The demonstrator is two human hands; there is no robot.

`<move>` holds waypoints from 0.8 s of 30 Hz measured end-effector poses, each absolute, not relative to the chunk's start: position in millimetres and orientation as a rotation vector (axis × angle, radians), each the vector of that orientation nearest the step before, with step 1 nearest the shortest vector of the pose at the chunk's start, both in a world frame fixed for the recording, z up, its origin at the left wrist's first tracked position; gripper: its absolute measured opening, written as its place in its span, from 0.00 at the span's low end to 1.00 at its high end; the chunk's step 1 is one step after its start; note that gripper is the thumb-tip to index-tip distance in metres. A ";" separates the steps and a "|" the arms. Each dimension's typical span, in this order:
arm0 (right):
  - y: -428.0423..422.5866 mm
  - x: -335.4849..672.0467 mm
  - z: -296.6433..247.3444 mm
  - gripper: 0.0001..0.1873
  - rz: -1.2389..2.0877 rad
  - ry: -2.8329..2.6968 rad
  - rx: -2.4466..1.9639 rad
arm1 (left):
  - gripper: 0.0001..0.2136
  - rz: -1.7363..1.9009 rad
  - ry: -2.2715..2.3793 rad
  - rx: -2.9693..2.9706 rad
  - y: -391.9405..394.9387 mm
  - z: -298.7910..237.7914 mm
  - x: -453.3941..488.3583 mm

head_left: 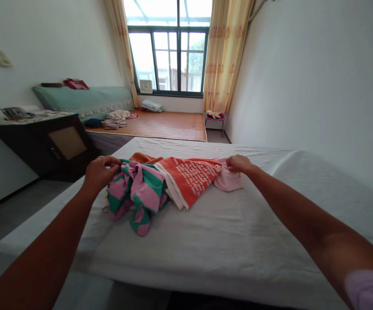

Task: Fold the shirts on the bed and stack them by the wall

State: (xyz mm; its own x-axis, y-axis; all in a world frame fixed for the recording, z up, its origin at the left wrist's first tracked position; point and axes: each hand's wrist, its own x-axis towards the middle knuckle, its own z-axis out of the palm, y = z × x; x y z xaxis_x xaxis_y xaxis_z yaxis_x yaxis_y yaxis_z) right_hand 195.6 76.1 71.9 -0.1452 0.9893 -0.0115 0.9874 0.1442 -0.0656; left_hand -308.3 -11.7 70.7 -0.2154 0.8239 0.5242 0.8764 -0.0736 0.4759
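Bunched clothing lies across the white-sheeted bed [199, 241] in front of me. My left hand [100, 170] is closed in a pinch on the upper left edge of a pink-and-green striped garment [147, 183], which hangs in folds. To its right is a red cloth with white lettering [194, 178] and a pale border. Fingers of my right hand [238, 163] are closed on a light pink cloth [229, 181] at the right end of the pile; their tips are partly hidden. Behind the striped garment, an orange-brown cloth [144, 158] shows in part.
Beyond the bed stands another one with a brown mat [173, 122], several crumpled clothes [115, 123] and a green-covered headboard [92, 99]. A dark cabinet [44, 142] is at the left. A small stool [215, 117] stands below the curtain [221, 64]; a white wall runs along the right.
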 end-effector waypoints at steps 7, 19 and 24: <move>102.0 173.7 117.7 0.11 0.207 -2.541 -2.125 | 0.16 -1.058 -2.183 -2.082 -7.4 37.0 -310.8; 76.0 180.1 109.4 0.11 0.074 -2.252 -1.758 | 0.20 -1.424 -2.336 -2.239 -15.1 9.9 -320.4; 101.9 184.3 195.2 0.09 0.114 -1.906 -1.357 | 0.23 -1.636 -2.369 -2.248 -21.2 11.7 -309.6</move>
State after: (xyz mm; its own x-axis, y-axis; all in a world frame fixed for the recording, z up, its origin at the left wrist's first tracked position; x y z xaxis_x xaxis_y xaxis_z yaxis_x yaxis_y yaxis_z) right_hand 184.3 101.9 195.2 -0.1277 0.8350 0.5352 0.7651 0.4264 -0.4826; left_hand -309.6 -21.2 11.7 -0.1628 0.9664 0.1990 0.5283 -0.0849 0.8448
